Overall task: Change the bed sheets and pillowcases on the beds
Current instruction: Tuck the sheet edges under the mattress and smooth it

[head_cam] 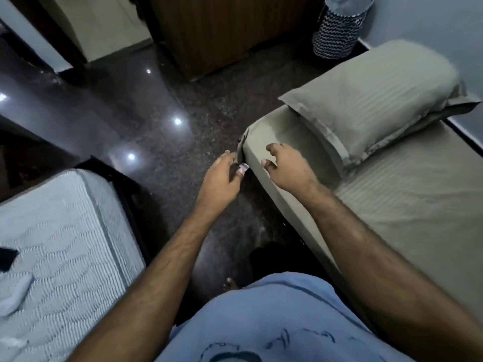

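An olive-grey fitted sheet (407, 205) covers the bed on the right. A pillow (373, 100) in a matching striped case lies at its head. My left hand (222, 178) is at the side of the mattress's near corner and pinches the sheet's hanging edge (241, 142) where a small label shows. On top of that corner my right hand (287, 168) rests on the sheet, its fingers loosely bent and holding nothing. A second bed at the lower left is a bare white quilted mattress (57, 244).
Dark polished floor (156, 113) runs between the two beds. A wooden cabinet (222, 30) stands at the back. A black-and-white zigzag laundry basket (337, 30) sits beside the head of the right bed. A small black object (6, 257) lies on the bare mattress.
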A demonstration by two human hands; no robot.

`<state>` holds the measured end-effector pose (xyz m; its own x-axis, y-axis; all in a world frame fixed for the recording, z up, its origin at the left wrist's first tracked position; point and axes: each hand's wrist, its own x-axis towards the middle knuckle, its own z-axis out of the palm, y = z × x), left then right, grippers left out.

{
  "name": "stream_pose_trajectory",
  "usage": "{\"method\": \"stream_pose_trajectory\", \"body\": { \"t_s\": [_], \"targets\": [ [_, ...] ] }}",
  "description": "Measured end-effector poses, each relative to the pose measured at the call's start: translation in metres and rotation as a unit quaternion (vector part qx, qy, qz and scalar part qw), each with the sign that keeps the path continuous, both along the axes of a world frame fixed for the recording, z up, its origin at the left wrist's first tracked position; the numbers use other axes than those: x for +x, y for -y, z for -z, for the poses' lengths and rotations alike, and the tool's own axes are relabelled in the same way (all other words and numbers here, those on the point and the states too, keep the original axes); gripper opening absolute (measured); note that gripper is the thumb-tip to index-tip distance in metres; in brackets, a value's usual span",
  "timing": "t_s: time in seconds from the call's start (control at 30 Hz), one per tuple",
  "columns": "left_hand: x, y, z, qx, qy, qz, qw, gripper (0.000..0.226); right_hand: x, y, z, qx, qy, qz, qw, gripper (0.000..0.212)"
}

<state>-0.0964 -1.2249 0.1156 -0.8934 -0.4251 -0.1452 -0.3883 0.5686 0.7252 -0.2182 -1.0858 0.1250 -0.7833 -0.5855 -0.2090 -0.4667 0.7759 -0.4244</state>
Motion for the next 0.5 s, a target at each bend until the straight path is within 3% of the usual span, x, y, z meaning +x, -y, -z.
{"method": "stream_pose_trajectory", "body": {
  "t_s": [0.2, 0.5],
  "targets": [
    [-0.113, 0.081, 0.017, -0.019, 0.023, 0.070, 0.997, 0.051, -0.105, 0.076, 0.026, -0.014, 0.001, 0.041, 0.999, 0.034],
    [-0.267, 0.172, 0.001, -0.031, 0.049, 0.169, 0.984, 0.052, -0.243, 0.152, 0.014, -0.005, 0.006, 0.120, 0.993, 0.037]
  ]
}}
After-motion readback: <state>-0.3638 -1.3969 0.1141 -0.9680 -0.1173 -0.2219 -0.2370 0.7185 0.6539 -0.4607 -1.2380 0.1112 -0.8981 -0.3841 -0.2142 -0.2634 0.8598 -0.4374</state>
